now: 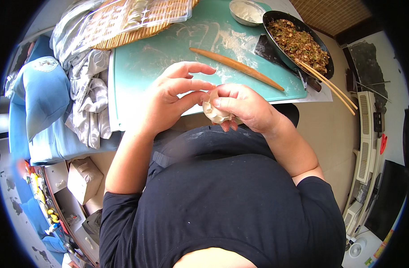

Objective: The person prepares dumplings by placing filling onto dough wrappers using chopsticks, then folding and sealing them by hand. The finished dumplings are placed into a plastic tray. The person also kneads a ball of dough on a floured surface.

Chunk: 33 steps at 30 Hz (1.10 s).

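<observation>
Floured mat [139,73] near dough [215,114], beige floor [318,129]

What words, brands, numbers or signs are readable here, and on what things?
None can be read.
Pale round emblem on the blue cloth: too blurred.
Colourful small items at lower left: any print is too small.
Dumpling in the right hand, rolling pin: no lettering shows.
</observation>
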Each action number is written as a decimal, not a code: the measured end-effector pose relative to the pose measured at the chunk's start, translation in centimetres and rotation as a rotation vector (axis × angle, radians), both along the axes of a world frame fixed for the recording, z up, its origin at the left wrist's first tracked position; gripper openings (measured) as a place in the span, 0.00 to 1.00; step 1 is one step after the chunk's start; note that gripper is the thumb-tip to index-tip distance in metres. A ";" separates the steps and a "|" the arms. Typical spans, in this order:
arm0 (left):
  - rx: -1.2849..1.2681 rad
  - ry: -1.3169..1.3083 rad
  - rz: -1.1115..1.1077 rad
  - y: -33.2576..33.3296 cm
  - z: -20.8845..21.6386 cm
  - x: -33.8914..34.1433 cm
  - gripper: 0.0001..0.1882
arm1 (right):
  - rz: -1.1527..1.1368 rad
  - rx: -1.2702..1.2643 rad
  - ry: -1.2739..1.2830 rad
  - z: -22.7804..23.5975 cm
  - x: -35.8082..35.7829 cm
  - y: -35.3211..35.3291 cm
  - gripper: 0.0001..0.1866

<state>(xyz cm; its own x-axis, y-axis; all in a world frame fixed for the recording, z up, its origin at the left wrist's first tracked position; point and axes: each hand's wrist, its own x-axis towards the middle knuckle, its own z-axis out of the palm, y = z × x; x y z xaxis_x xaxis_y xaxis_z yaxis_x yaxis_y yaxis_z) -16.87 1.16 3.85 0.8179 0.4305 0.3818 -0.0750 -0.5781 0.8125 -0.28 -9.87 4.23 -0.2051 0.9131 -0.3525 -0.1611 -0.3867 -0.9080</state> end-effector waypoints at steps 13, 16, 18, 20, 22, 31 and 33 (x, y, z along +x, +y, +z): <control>0.091 0.062 -0.005 -0.1 0.4 0.2 0.04 | 0.028 0.060 0.200 -1.2 0.5 0.3 0.13; -0.202 -0.090 0.085 0.5 -1.1 0.2 0.18 | -0.111 0.061 0.335 -2.3 0.9 0.9 0.17; -0.449 -0.077 0.071 0.3 -1.9 -0.2 0.21 | -0.239 0.094 0.421 -2.9 0.8 1.3 0.23; -0.537 -0.080 0.049 -0.2 -3.3 -0.1 0.24 | -0.362 0.126 0.435 -3.1 0.3 2.0 0.25; -0.508 -0.083 0.069 -1.0 -4.0 -0.4 0.28 | -0.441 0.117 0.462 -2.6 -0.1 2.6 0.26; -0.307 0.071 0.465 5.4 -11.5 -3.8 0.12 | -0.367 0.179 0.091 -3.2 0.2 5.8 0.24; -0.074 0.086 0.596 7.3 -13.6 -4.9 0.10 | -0.348 0.171 0.015 -2.4 0.2 7.1 0.26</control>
